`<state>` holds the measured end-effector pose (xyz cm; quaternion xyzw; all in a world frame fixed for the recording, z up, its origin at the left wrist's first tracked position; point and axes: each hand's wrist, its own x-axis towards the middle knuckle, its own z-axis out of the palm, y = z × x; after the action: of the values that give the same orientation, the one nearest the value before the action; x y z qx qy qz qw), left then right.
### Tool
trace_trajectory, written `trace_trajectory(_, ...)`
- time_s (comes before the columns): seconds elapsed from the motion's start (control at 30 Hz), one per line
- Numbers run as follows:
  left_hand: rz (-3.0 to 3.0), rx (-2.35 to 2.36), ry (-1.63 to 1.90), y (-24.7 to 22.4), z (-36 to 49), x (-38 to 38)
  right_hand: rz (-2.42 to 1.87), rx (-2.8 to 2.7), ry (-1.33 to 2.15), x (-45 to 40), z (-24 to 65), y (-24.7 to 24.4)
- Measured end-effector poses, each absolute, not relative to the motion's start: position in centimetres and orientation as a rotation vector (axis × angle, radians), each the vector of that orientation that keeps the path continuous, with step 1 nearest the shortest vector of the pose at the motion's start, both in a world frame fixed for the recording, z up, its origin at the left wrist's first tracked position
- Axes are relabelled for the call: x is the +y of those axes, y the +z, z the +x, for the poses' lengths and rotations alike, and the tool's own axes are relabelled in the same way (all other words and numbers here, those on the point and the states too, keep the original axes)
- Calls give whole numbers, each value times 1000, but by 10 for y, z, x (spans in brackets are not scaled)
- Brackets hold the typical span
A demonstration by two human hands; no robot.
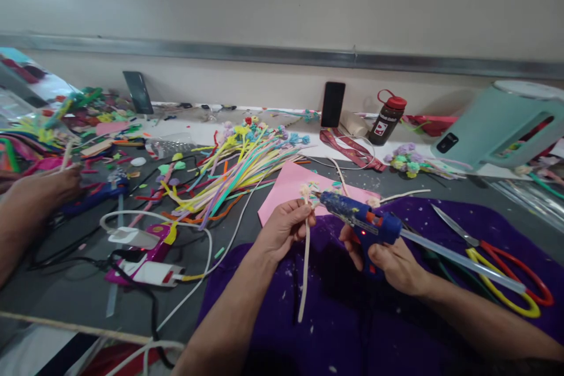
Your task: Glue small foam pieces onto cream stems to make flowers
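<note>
My left hand pinches a cream pipe-cleaner flower near its head, and the stem hangs down over the purple cloth. My right hand is wrapped round the handle of a blue hot glue gun. Its nozzle points left and is close to the flower head; whether they touch I cannot tell. A red light glows on the gun, and a long clear glue stick sticks out of its back. Under the flower and nozzle lies a pink sheet with small coloured bits on it.
Large scissors lie on the cloth at right. Bundled pipe-cleaner flowers spread across the middle. A power strip with cables sits at left, near another person's hand. Behind stand a phone, a bottle and a mint kettle.
</note>
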<state>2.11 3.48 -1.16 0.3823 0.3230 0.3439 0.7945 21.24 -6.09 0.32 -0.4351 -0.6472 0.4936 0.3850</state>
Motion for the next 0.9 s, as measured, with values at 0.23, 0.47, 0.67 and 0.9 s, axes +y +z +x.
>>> trace_trajectory(0.23, 878, 726, 717, -12, 22, 35, -1157, -1741, 1152, -61, 216, 1)
trace_trajectory(0.47, 906, 712, 720, -16, 21, 36, -1211, -1717, 1153, -60, 213, 4)
trace_trajectory(0.67, 909, 743, 706, -16, 20, 36, -1245, -1732, 1151, -60, 215, 2)
trace_trajectory(0.9, 916, 752, 701, -15, 21, 35, -1252, -1814, 1096, -60, 219, -6)
